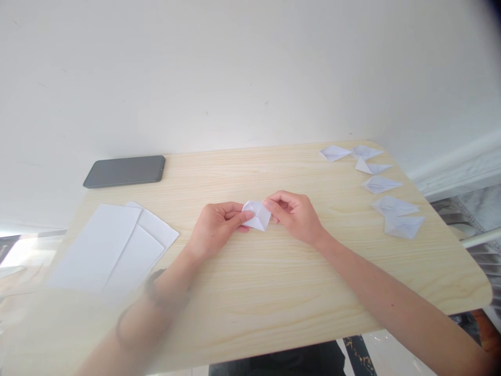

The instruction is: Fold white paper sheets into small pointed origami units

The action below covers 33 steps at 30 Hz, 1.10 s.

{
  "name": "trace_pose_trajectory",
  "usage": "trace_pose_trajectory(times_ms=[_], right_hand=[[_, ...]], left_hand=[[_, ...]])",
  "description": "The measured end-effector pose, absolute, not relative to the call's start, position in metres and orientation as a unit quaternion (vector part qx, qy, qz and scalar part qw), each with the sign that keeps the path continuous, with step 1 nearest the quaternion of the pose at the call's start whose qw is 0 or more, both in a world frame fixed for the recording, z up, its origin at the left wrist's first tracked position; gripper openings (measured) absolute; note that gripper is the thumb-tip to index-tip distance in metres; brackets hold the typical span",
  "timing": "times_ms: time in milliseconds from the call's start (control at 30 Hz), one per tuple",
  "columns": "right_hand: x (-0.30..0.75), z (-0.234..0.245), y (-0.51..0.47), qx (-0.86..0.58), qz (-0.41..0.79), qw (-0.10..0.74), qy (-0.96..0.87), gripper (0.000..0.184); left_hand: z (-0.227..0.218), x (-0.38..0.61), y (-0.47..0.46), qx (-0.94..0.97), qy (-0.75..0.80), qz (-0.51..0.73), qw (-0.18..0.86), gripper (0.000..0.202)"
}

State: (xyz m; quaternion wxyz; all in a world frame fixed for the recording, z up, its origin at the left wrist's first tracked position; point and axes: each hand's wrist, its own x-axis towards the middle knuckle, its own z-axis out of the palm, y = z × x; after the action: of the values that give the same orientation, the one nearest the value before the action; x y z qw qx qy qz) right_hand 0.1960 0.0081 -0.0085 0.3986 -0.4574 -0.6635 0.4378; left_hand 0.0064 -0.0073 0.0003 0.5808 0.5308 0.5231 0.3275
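A pale wood-grain table (274, 292) with rounded corners stands pushed against a plain white wall (235, 68). At its middle, just above the surface, a small folded white paper (257, 215) is held between both hands: the left hand (214, 228) has its fingers closed on the paper's left edge, and the right hand (295, 214) pinches the right edge. A dark phone (124, 171) lies face-down at the far left, with flat white sheets (113, 245) stacked nearer. Finished folded paper pieces (381, 184) sit scattered along the right edge. Marbled flooring (465, 209) shows beyond.
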Motion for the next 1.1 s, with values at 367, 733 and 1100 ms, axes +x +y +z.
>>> trace_pose_trajectory(times_ms=[367,733,1100], right_hand=[[0.198,-0.016,0.006,-0.456,0.37,0.365,-0.722,0.021],[0.195,-0.02,0.006,-0.445,0.253,0.34,-0.788,0.013],[0.196,-0.015,0.005,-0.419,0.111,0.223,-0.873,0.024]], left_hand=[[0.001,0.0,-0.008,0.671,0.56,0.324,0.363,0.03],[-0.011,-0.002,-0.01,0.806,0.507,0.268,0.147,0.03],[-0.009,0.004,-0.018,0.82,0.549,0.158,0.017,0.032]])
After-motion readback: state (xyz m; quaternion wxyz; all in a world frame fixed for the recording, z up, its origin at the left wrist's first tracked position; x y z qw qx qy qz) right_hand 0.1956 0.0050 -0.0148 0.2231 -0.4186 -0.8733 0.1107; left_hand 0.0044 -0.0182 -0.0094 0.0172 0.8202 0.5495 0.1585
